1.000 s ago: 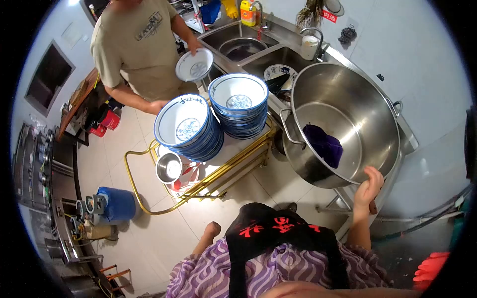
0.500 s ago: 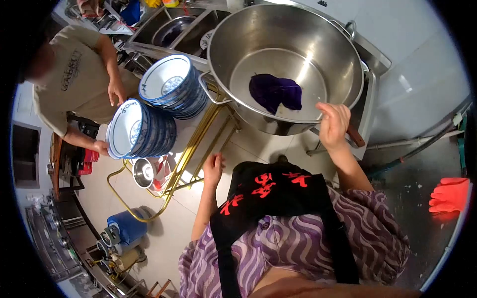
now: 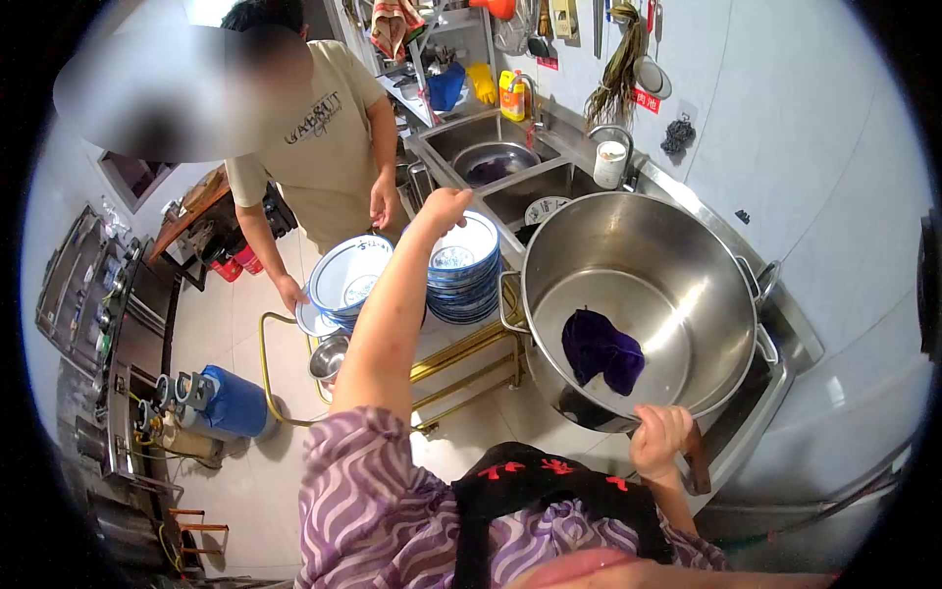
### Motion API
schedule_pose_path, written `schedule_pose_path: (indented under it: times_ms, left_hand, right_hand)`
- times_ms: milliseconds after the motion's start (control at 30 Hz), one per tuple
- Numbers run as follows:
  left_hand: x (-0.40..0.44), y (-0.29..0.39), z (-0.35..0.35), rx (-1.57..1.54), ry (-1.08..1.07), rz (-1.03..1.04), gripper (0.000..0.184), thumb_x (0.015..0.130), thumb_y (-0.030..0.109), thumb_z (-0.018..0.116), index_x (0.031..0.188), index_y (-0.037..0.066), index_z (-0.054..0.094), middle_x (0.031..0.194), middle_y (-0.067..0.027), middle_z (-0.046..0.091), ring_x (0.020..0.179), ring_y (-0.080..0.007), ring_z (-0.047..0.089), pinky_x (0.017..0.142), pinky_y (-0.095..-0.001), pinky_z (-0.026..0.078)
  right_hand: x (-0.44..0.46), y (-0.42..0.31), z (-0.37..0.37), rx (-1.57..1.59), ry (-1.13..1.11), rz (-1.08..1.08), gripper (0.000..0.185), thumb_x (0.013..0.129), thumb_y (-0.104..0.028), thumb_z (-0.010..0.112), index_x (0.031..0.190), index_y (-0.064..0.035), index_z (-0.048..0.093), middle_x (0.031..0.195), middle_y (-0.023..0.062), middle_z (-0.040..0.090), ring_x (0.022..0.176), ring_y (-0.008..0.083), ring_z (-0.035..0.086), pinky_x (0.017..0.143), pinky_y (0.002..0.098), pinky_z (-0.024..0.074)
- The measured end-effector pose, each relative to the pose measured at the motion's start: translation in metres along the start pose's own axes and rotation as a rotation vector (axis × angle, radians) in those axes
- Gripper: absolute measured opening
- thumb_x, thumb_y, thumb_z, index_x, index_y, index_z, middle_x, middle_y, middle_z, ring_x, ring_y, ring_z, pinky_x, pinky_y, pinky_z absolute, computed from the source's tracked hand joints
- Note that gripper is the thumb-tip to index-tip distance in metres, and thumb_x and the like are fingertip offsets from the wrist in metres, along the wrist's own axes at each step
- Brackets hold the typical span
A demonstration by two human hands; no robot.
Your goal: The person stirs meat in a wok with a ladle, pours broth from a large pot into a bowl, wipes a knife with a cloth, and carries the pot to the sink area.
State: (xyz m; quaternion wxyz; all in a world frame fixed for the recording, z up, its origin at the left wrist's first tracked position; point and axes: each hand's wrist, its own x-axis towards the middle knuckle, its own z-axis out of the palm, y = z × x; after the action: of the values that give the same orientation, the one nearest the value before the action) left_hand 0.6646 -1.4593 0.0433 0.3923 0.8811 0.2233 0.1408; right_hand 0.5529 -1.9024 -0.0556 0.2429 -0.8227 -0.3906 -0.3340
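Observation:
A large steel pot (image 3: 643, 294) leans over the sink counter with a dark purple cloth (image 3: 602, 351) lying inside it. The fingers of my right hand (image 3: 659, 438) are wrapped over its near rim. Raised at the end of my outstretched arm, my left hand (image 3: 447, 210) appears in front of the right stack of blue-and-white bowls (image 3: 465, 270); its fingers are curled with nothing visible in them. My forearm partly covers the left bowl stack (image 3: 350, 273). Beyond the cart, a co-worker's hand (image 3: 291, 294) touches a bowl at the left stack; the other hand (image 3: 384, 203) hangs near the stacks.
The gold-railed cart (image 3: 461, 365) carries the bowls and a small steel pot (image 3: 329, 358). Behind are two sink basins (image 3: 491, 147), a faucet and a yellow bottle (image 3: 512, 96). A blue-wrapped cylinder (image 3: 234, 402) stands on the floor at left.
My left hand has risen from beside my body to in front of the bowls. My right hand stays on the pot rim. The view has shifted, and the co-worker's plate is no longer held up.

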Motion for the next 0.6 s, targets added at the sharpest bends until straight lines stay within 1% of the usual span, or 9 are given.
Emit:
schedule_pose_path:
  times_ms: [33,133,233,267,367,400,500,533,600]
  left_hand:
    - [0.038,-0.015,0.007,0.059,-0.119,-0.172,0.037,0.086,0.033,0.046,0.089,0.001,0.063,0.063,-0.0099,0.058,0.045,-0.0178,0.050,0.039,-0.0313,0.040]
    - [0.054,-0.014,0.016,0.250,-0.133,-0.148,0.050,0.082,0.040,0.046,0.078,-0.006,0.065,0.064,-0.0128,0.063,0.051,-0.0196,0.056,0.047,-0.0343,0.046]
    - [0.049,0.002,0.024,0.165,-0.231,-0.137,0.038,0.085,0.035,0.050,0.096,0.001,0.063,0.057,-0.0061,0.054,0.037,-0.0132,0.042,0.033,-0.0287,0.032]
    - [0.034,0.018,0.023,-0.050,-0.244,-0.115,0.038,0.086,0.036,0.051,0.101,0.003,0.062,0.056,-0.0045,0.053,0.039,-0.0119,0.042,0.034,-0.0285,0.031]
    - [-0.004,0.054,0.027,-0.079,-0.360,0.010,0.039,0.088,0.037,0.052,0.106,0.004,0.062,0.055,-0.0033,0.052,0.041,-0.0114,0.043,0.035,-0.0281,0.031]
    - [-0.004,0.054,0.031,0.048,-0.382,0.062,0.039,0.087,0.035,0.051,0.109,0.004,0.061,0.056,-0.0037,0.053,0.042,-0.0116,0.044,0.037,-0.0281,0.033]
    - [0.046,0.010,0.055,0.301,-0.282,0.187,0.039,0.084,0.033,0.051,0.109,0.005,0.061,0.058,-0.0045,0.056,0.045,-0.0123,0.048,0.039,-0.0279,0.037]
    - [0.034,0.026,0.045,0.354,-0.301,0.078,0.041,0.081,0.034,0.049,0.098,-0.001,0.065,0.065,-0.0144,0.063,0.061,-0.0214,0.062,0.059,-0.0352,0.048]
    - [0.029,0.031,0.040,0.287,-0.288,0.024,0.041,0.080,0.032,0.049,0.098,-0.003,0.064,0.066,-0.0139,0.063,0.062,-0.0212,0.062,0.061,-0.0341,0.048]
  right_hand:
    - [-0.002,0.001,0.000,0.005,0.003,-0.001,0.017,0.075,-0.006,0.048,0.089,-0.0059,0.058,0.084,0.0071,0.058,0.075,0.0257,0.053,0.076,0.0388,0.0368]
    - [-0.001,0.003,0.001,0.010,0.028,0.000,0.018,0.074,-0.007,0.049,0.087,-0.0087,0.061,0.083,0.0029,0.060,0.073,0.0208,0.053,0.076,0.0354,0.0359]
    - [0.000,0.004,-0.002,-0.013,0.018,-0.008,0.017,0.075,-0.007,0.049,0.086,-0.0090,0.062,0.082,0.0027,0.059,0.071,0.0200,0.053,0.075,0.0342,0.0356]
    - [0.001,0.003,-0.002,-0.007,0.027,-0.013,0.017,0.075,-0.006,0.049,0.086,-0.0089,0.062,0.081,0.0026,0.059,0.071,0.0199,0.053,0.074,0.0340,0.0354]
    - [0.004,0.004,0.003,-0.007,0.066,-0.024,0.018,0.073,-0.005,0.050,0.085,-0.0088,0.062,0.080,0.0023,0.059,0.069,0.0193,0.053,0.074,0.0335,0.0349]
    - [0.002,0.006,0.004,-0.015,0.068,-0.028,0.018,0.073,-0.005,0.050,0.085,-0.0089,0.063,0.080,0.0022,0.059,0.069,0.0192,0.053,0.074,0.0335,0.0350]
    - [0.000,0.006,0.001,-0.007,0.039,-0.028,0.020,0.071,-0.004,0.051,0.086,-0.0096,0.063,0.081,0.0016,0.059,0.070,0.0188,0.053,0.075,0.0342,0.0355]
    - [0.001,0.006,0.001,-0.005,0.038,-0.025,0.020,0.071,-0.004,0.051,0.086,-0.0098,0.063,0.081,0.0015,0.058,0.070,0.0188,0.053,0.075,0.0342,0.0356]
    - [0.001,0.004,-0.001,-0.005,0.030,-0.019,0.020,0.071,-0.004,0.052,0.086,-0.0100,0.063,0.081,0.0015,0.058,0.071,0.0187,0.053,0.075,0.0341,0.0357]
